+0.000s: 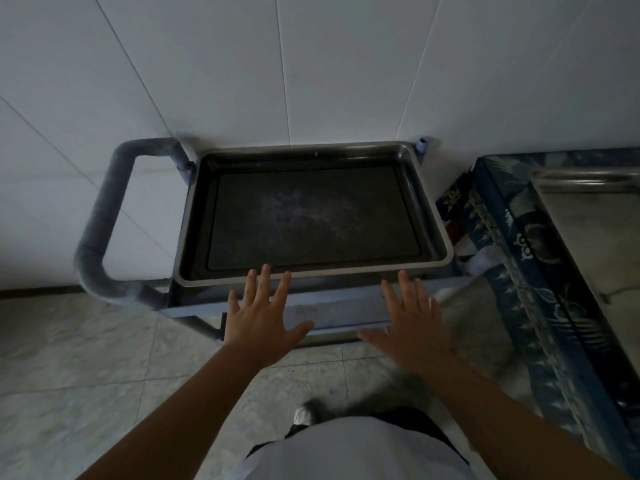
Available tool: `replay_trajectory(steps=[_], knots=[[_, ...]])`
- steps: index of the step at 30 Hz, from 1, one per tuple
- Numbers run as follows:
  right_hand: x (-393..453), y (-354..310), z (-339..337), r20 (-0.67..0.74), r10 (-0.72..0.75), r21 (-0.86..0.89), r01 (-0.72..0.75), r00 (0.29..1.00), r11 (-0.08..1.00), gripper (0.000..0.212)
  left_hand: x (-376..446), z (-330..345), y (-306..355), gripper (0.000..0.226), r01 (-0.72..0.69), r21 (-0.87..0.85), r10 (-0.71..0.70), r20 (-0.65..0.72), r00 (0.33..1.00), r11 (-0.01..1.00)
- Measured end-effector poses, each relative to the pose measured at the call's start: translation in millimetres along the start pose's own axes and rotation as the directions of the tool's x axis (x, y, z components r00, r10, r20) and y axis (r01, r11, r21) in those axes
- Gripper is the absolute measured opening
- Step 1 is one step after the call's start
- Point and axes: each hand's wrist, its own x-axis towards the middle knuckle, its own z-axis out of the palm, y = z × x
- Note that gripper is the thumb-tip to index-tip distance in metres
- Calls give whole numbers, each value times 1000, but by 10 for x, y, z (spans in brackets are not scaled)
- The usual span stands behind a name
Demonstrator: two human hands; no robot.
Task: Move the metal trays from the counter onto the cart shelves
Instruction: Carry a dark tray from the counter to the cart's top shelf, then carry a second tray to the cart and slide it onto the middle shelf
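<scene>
Tray on the cart's top shelf, both hands empty.
Head view: left hand [259, 313] and right hand [412, 318] are spread flat, just short of the tray [311, 216] ahead; another tray [588, 209] waits on the counter [512, 258] beyond the right hand. Best grip it by both rims, level.

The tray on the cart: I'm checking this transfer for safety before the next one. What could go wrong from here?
1. The tray sits skewed on the cart, its near rim past the shelf edge; a bump might tip it.
2. Both hands, left and right, are open and off the rim, so nothing steadies it.
3. Another tray lies on the patterned counter close by; swinging it over could knock the first.
</scene>
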Motion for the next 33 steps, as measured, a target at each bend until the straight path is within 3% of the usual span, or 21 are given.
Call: replay_trajectory(steps=[6,9,11,14,17,20,24,27,31,33], knots=[[-295,350,-31,-33,67,34,-66,997,997,106,27,-27,355,108,-71,6,72,-29,997,997],[-586,802,-55,-77,198,52,-194,977,980,107,236,-78,903,104,-273,-15,271,-59,961,962],[-892,1192,-44,-83,345,109,-335,935,936,110,368,-137,1502,103,-435,-5,434,-81,897,900],[-1617,1717,36,-124,578,180,-555,806,812,111,320,-143,2614,101,-690,28,690,-92,718,723],[-2557,2018,206,-124,804,253,-765,582,593,108,-16,-45,3667,100,-876,91,880,-5,476,474],[-3464,2068,403,-84,937,307,-885,340,349,109,-508,87,4449,102,-963,106,963,77,257,249],[-4268,2004,600,-3,995,320,-942,102,98,114,-1114,280,5085,100,-995,99,989,139,45,32],[-4659,2063,703,43,999,338,-941,-6,-20,113,-1492,432,5440,105,-993,107,985,173,-26,-45],[-5093,2264,828,93,996,346,-937,-15,-46,112,-1892,620,5852,107,-992,107,978,202,-49,-71],[-5296,2420,867,114,993,353,-935,16,-26,111,-2051,680,6065,105,-991,119,975,221,-38,-65]])
